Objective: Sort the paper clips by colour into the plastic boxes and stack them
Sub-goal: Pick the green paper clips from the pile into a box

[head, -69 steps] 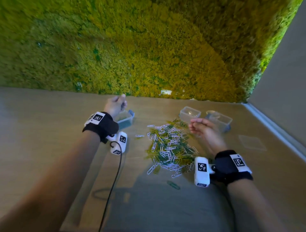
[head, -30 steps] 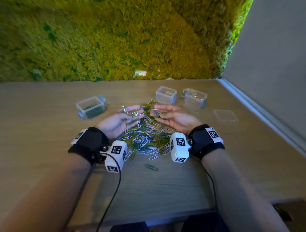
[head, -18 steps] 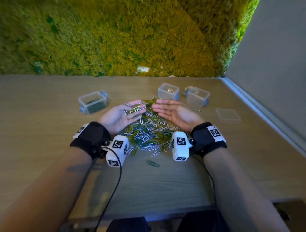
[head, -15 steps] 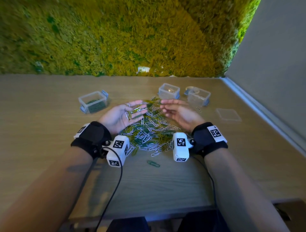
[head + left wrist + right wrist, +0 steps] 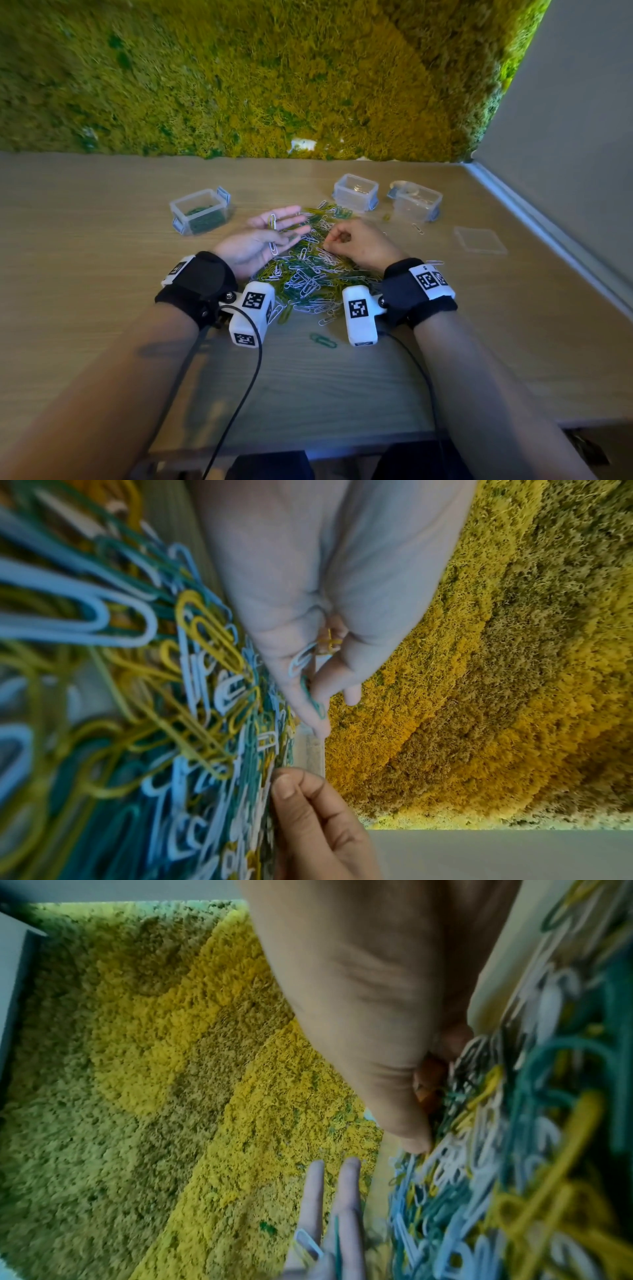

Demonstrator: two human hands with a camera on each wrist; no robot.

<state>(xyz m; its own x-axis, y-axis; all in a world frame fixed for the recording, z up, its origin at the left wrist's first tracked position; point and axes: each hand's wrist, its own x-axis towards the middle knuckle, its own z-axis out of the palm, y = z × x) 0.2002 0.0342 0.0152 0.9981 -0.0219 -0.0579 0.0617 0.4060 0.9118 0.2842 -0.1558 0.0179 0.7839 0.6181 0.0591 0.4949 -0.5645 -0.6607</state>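
Since a moment ago the right hand (image 5: 359, 245) has curled shut over the paper clip pile (image 5: 308, 274), what it pinches hidden, while the left hand (image 5: 260, 240) lies palm-up, flat, as a tray for picked clips, the boxes (image 5: 200, 216) beyond.

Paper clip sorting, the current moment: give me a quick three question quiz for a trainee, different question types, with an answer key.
1. True or false: the left hand lies palm up with a few clips resting on its straight fingers.
2. Multiple choice: which plastic box plainly holds green clips? A) the left box B) the middle box C) the right box
3. Fill in: the right hand is curled, fingertips down on the ____ of mixed clips.

Key: 1 true; 2 A; 3 pile. Whether the right hand already pinches a clip cannot be told. A loose green clip lies on the table, nearer the person than the pile.
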